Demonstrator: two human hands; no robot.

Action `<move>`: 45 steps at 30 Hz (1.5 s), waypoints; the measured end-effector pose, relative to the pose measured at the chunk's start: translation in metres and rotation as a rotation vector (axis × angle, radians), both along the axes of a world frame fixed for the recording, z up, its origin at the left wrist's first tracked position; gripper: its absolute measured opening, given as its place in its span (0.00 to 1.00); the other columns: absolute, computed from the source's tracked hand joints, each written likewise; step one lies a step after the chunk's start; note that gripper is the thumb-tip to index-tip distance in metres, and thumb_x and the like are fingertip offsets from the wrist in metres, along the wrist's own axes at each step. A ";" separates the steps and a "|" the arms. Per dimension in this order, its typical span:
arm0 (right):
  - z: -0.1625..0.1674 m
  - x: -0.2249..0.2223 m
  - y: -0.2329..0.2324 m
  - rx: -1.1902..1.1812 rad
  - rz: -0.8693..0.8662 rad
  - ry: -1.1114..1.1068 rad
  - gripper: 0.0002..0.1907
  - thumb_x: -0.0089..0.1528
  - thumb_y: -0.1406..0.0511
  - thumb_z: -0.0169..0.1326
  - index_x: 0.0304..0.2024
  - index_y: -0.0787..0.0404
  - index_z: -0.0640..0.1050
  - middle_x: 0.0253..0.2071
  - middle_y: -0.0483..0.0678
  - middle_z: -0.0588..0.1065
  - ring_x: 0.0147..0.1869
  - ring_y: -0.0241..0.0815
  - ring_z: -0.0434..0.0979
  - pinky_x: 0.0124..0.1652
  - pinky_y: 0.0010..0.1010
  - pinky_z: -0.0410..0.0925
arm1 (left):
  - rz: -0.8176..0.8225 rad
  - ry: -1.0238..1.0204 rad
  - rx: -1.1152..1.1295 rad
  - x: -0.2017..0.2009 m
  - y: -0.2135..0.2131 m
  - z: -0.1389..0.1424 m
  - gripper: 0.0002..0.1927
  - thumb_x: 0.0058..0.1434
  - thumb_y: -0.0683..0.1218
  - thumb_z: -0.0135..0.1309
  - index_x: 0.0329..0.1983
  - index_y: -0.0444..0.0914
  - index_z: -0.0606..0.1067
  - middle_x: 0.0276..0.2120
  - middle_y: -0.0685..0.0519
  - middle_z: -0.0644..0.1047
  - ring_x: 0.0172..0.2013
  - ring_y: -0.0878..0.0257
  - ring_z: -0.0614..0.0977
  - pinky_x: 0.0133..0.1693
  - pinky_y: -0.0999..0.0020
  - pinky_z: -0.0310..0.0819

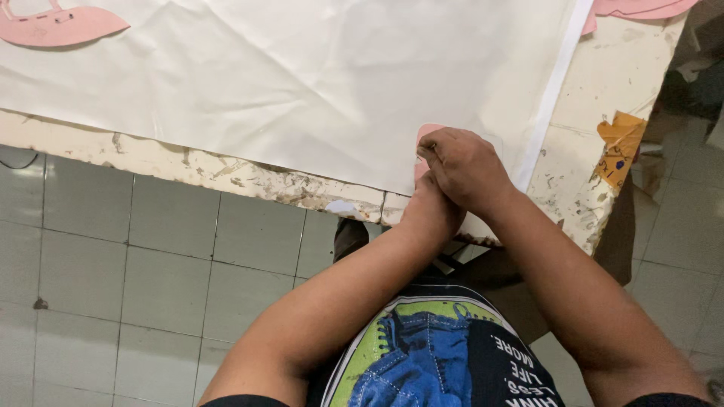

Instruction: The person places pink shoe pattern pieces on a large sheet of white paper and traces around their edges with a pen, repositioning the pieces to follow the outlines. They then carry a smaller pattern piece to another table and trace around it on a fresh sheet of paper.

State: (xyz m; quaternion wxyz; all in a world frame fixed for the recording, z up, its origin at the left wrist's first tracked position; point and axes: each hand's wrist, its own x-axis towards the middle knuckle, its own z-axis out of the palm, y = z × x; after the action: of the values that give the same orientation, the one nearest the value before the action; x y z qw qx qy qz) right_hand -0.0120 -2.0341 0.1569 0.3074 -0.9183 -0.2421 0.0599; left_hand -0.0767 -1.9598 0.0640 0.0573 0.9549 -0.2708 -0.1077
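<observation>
My right hand [464, 167] lies with curled fingers on a small pink cut-out piece [428, 133] at the near edge of a large white sheet [302, 75]. The fingertips pinch at the piece's left edge. What else they grip is hidden. My left hand [431, 212] is tucked under the right wrist at the table edge. Its fingers are covered, though a bit of pink shows just above it.
The sheet covers a worn, paint-chipped table [603, 90]. More pink cut-outs lie at the far left [53, 26] and far right [641, 7] corners. An orange scrap [620, 147] is stuck on the table's right side. Grey floor tiles [151, 286] lie below.
</observation>
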 end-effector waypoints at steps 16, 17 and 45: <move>0.010 0.029 0.001 -0.007 -0.007 -0.028 0.06 0.68 0.66 0.55 0.42 0.63 0.80 0.41 0.52 0.80 0.47 0.53 0.79 0.47 0.42 0.72 | 0.322 -0.120 -0.578 0.000 0.016 0.007 0.34 0.57 0.40 0.50 0.60 0.10 0.59 0.48 0.23 0.72 0.41 0.38 0.76 0.42 0.49 0.77; 0.009 0.029 0.001 0.003 0.000 -0.049 0.06 0.68 0.66 0.55 0.42 0.64 0.80 0.41 0.52 0.80 0.47 0.54 0.79 0.48 0.42 0.71 | 0.359 -0.049 -0.648 0.002 0.017 0.009 0.37 0.57 0.40 0.50 0.62 0.09 0.55 0.47 0.22 0.71 0.40 0.37 0.76 0.40 0.49 0.77; -0.009 -0.035 -0.052 0.065 -0.082 -0.224 0.05 0.70 0.68 0.56 0.43 0.65 0.77 0.40 0.54 0.78 0.45 0.55 0.79 0.63 0.46 0.71 | 0.095 -0.087 -0.246 0.036 0.075 0.060 0.07 0.58 0.40 0.50 0.33 0.40 0.80 0.48 0.51 0.75 0.55 0.57 0.76 0.63 0.32 0.55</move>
State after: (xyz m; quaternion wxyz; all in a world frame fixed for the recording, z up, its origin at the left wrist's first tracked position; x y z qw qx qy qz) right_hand -0.0467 -2.0858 0.1482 0.3102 -0.9180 -0.2390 -0.0636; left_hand -0.0411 -1.8846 0.1238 0.1673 0.9561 -0.2389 -0.0296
